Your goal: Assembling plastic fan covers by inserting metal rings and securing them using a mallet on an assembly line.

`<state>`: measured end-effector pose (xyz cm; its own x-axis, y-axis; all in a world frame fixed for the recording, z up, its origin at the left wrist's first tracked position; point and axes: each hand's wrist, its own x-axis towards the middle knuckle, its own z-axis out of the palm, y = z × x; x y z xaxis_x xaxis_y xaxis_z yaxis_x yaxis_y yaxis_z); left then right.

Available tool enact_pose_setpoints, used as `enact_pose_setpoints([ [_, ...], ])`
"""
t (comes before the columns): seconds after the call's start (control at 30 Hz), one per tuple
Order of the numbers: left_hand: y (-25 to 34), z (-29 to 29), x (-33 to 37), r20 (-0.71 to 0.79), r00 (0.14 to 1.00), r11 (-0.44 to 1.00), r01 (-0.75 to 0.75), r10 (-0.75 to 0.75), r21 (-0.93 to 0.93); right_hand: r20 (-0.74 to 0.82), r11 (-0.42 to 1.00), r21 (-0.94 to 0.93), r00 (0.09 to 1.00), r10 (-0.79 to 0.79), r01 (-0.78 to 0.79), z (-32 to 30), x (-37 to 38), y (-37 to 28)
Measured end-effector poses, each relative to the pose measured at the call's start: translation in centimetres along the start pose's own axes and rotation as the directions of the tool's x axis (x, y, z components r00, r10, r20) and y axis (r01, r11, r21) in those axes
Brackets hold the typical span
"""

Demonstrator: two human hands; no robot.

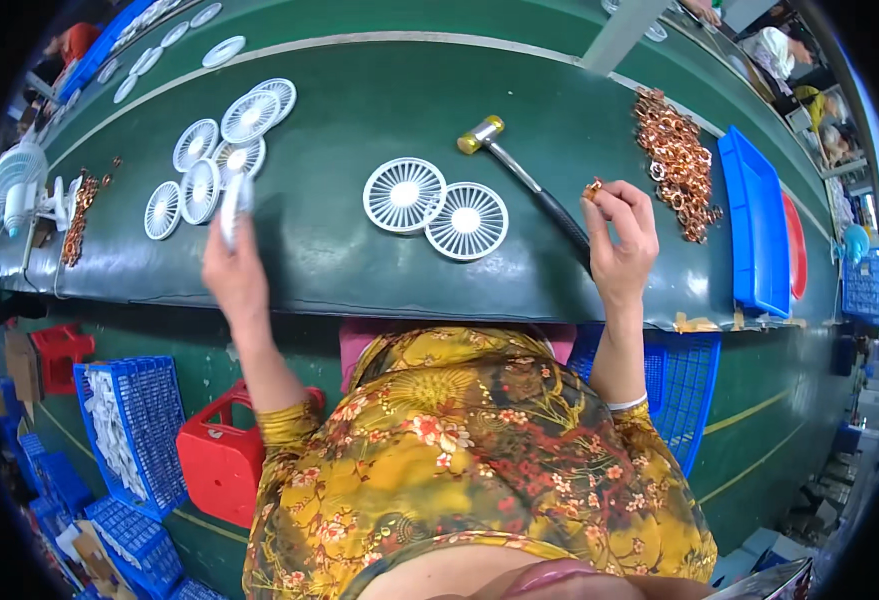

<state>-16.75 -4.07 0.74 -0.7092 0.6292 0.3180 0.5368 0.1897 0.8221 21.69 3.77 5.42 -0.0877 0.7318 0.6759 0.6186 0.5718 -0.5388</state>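
Note:
My left hand [236, 280] grips a white round fan grille [231, 210] tilted almost edge-on, slightly blurred, over the table's left half. Just beyond it lies a loose group of similar white spoked grilles [197, 145], some overlapping. My right hand [623, 235] is raised over the table on the right, thumb and fingertips pinching a small copper-coloured ring [592, 189]. Between my hands two more grilles [467, 221] lie flat, one edge over the other. A hammer [524, 172] with a yellow-faced head and black handle rests beside them, its handle end near my right wrist.
Copper-coloured rings [671, 165] are heaped at the right, near a blue tray [754, 225] and a red one [794, 245]. More copper pieces [81, 215] and a small fan [19, 180] are far left. A red stool [221, 455] and blue crates [134, 430] stand below.

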Motion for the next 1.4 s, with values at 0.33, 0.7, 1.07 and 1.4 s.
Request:
enact_pose_setpoints([
  [0.33,11.3,6.1,-9.1,0.509,0.835,0.626,0.287,0.207,-0.725,0.075,0.859,0.088,0.856,-0.511,0.504,1.8,0.1,-6.8],
  [0.7,11.6,5.7,-9.8,0.508,0.806,0.819,0.051,0.303,-0.571,0.510,0.936,0.075,0.794,-0.332,0.344,2.8,0.7,-8.5],
  [1.07,11.9,3.0,-8.3,0.845,0.448,0.535,0.656,0.291,-0.532,0.365,0.911,0.164,0.835,-0.413,0.379,1.2,0.5,-8.0],
  [1.4,9.9,3.9,-8.6,0.690,0.621,0.808,0.149,0.372,-0.570,0.435,0.858,0.512,0.853,-0.288,0.029,1.0,0.0,-2.6],
])
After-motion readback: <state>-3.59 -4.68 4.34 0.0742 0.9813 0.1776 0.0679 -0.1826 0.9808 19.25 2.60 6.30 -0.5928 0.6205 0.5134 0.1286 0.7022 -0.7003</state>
